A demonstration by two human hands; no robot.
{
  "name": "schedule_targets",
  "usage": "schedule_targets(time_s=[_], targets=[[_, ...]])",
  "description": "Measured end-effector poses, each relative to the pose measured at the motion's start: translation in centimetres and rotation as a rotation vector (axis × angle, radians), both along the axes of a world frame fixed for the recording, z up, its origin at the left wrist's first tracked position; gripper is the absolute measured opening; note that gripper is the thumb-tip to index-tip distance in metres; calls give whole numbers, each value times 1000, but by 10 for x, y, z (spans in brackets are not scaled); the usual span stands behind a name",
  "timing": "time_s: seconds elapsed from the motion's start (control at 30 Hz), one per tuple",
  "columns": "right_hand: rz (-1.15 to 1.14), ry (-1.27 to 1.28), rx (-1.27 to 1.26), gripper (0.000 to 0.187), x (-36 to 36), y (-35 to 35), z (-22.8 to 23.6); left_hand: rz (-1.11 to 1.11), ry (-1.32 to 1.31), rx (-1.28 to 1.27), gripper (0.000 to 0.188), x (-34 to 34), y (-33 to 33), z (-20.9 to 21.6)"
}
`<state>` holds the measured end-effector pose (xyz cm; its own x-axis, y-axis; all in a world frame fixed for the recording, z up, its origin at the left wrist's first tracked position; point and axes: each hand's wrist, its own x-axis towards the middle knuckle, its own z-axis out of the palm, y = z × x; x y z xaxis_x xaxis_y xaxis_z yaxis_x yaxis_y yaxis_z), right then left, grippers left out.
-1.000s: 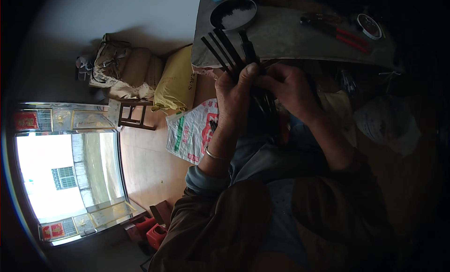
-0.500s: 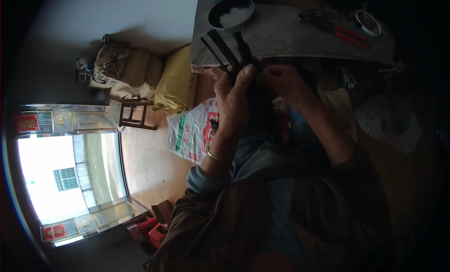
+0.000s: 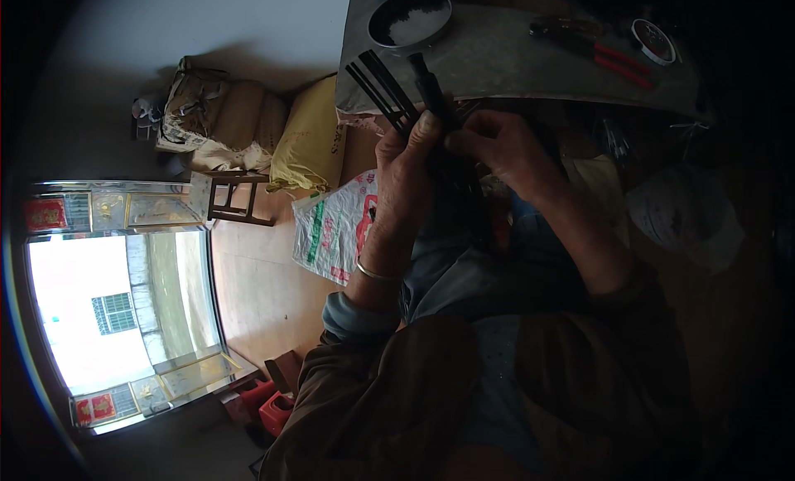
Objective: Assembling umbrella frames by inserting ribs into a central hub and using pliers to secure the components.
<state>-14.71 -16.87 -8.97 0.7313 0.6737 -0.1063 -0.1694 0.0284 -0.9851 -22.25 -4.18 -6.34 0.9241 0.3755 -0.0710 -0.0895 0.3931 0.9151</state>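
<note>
My left hand [image 3: 404, 168] is closed round a bundle of black parts, its thumb pressed against a black stepped tube [image 3: 427, 83] that points up and away from me. Several thin black rods [image 3: 383, 87] fan out beside the tube, to its left. Close on the right, my right hand [image 3: 509, 148] has thumb and forefinger pinched at the lower part of the bundle. What lies between those fingertips is too dark and small to make out. Below the hands, the rest of the black bundle fades into shadow above my lap.
On the grey-covered table [image 3: 489, 67] ahead stand a bowl of white grains [image 3: 414, 27], red-handled pliers [image 3: 617, 65] and a small round tin [image 3: 654, 40]. A printed plastic sack [image 3: 331, 232], a wooden stool [image 3: 240, 198] and a yellow sack [image 3: 306, 149] are to the left.
The thin rods now show more separately beside the tube. Both hands have shifted slightly, and the right fingertips sit a little lower along the bundle.
</note>
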Motion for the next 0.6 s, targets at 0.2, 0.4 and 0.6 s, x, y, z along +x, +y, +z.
schedule_targets(time_s=[0.2, 0.4, 0.6], targets=[[28, 129, 38, 30, 2, -3, 0, -41, -97, -58, 21, 1, 4, -5], [28, 125, 43, 32, 1, -1, -9, -69, -101, -48, 21, -1, 3, -7], [-63, 65, 51, 27, -3, 5, -7, -13, -76, 74, 26, 3, 9, -10]])
